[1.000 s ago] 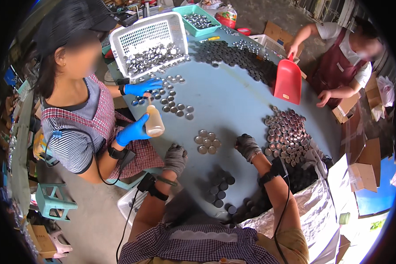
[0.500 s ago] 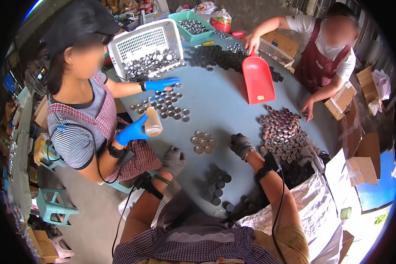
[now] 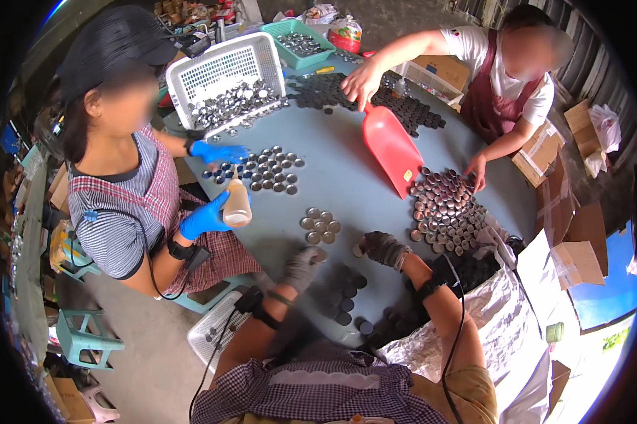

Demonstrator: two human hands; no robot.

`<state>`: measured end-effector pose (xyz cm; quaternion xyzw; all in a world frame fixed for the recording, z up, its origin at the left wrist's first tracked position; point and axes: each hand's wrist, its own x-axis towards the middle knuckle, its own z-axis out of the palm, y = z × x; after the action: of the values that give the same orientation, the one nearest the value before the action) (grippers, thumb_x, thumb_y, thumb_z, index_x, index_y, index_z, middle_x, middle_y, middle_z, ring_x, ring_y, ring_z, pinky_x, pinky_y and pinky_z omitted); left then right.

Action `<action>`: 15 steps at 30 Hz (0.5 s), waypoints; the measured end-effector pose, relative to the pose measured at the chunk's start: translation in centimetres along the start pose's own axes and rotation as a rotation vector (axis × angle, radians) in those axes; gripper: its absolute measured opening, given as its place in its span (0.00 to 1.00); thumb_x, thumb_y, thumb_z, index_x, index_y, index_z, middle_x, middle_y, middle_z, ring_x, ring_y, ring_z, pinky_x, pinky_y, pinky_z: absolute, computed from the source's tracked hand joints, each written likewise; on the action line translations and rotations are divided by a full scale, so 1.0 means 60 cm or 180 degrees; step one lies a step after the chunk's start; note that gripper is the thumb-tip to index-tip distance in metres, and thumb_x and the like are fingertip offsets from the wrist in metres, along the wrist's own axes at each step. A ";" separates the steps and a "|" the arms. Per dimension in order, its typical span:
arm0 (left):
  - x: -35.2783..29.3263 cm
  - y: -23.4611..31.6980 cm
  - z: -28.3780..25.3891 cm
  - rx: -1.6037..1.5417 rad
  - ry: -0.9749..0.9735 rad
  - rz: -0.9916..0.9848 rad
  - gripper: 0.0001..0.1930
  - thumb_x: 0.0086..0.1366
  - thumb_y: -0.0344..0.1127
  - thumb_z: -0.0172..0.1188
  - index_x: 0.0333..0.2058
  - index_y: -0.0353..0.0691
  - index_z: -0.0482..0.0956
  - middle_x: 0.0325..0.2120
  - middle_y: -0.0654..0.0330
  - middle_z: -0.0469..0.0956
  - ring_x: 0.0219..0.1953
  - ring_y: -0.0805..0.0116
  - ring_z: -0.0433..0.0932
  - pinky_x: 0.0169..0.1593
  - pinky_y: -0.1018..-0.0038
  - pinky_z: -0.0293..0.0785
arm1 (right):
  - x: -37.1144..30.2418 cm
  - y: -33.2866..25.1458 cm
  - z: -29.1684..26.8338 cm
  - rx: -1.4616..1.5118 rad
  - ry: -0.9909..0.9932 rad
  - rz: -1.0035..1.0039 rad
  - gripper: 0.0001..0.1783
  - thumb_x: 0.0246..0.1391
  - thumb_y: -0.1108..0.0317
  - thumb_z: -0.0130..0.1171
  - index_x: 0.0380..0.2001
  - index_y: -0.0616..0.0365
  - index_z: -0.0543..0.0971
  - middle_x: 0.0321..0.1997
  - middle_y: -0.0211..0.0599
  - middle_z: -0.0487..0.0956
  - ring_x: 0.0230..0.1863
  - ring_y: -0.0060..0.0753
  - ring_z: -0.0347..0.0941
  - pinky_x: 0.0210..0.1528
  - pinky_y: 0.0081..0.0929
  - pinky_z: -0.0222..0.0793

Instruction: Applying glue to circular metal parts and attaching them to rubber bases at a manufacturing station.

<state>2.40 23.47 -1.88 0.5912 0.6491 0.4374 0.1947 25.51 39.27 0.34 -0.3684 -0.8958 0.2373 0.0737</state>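
Note:
My right hand [image 3: 386,250], in a grey glove, pinches a round metal cap [image 3: 359,251] just above the table. My left hand [image 3: 304,268], gloved alike, hovers left of it; its fingers are blurred, so whether it holds anything is unclear. Beyond both hands lies a small cluster of silver round caps [image 3: 320,225], open side up. Several dark caps [image 3: 345,305] stand nearer to me, between my forearms. A larger heap of silver caps [image 3: 442,205] lies to the right of my right hand.
A co-worker in blue gloves holds a squeeze bottle [image 3: 237,205] over caps at left. Another person tilts a red scoop [image 3: 393,145] by the right heap. A white basket [image 3: 226,67], green basket [image 3: 322,55] and dark caps [image 3: 403,112] occupy the far side; a white sack [image 3: 467,318] hangs at right.
My hands have come closer together, the left moving right, and a cap now shows at my right fingers. The red scoop has tilted and reached the right heap. The blue-gloved hands shifted slightly left.

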 end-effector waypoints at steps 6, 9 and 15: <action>0.001 0.045 -0.011 -0.0747 0.0238 -0.0349 0.11 0.56 0.25 0.57 0.40 0.37 0.77 0.30 0.64 0.77 0.28 0.79 0.71 0.34 0.80 0.71 | -0.012 -0.102 -0.050 -0.0607 0.0636 -0.0797 0.11 0.46 0.63 0.55 0.32 0.57 0.77 0.31 0.43 0.77 0.38 0.49 0.73 0.43 0.40 0.68; -0.007 0.031 -0.021 -0.0681 0.0497 -0.0217 0.12 0.55 0.25 0.58 0.40 0.37 0.76 0.29 0.64 0.76 0.27 0.80 0.71 0.33 0.79 0.71 | -0.002 -0.112 -0.010 -0.0926 0.0036 -0.0958 0.16 0.38 0.66 0.62 0.35 0.52 0.78 0.36 0.38 0.76 0.44 0.44 0.72 0.51 0.36 0.66; -0.036 0.032 -0.048 -0.0581 0.0436 0.0136 0.13 0.52 0.23 0.59 0.39 0.36 0.76 0.29 0.63 0.73 0.26 0.77 0.71 0.32 0.79 0.71 | 0.016 0.016 0.019 -0.1521 0.0812 -0.1458 0.13 0.40 0.63 0.59 0.34 0.49 0.79 0.38 0.35 0.76 0.46 0.40 0.70 0.49 0.38 0.66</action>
<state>1.80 20.32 0.68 0.5534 0.6056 0.5382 0.1935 25.07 40.12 -1.15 -0.1915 -0.9690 -0.0496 0.1480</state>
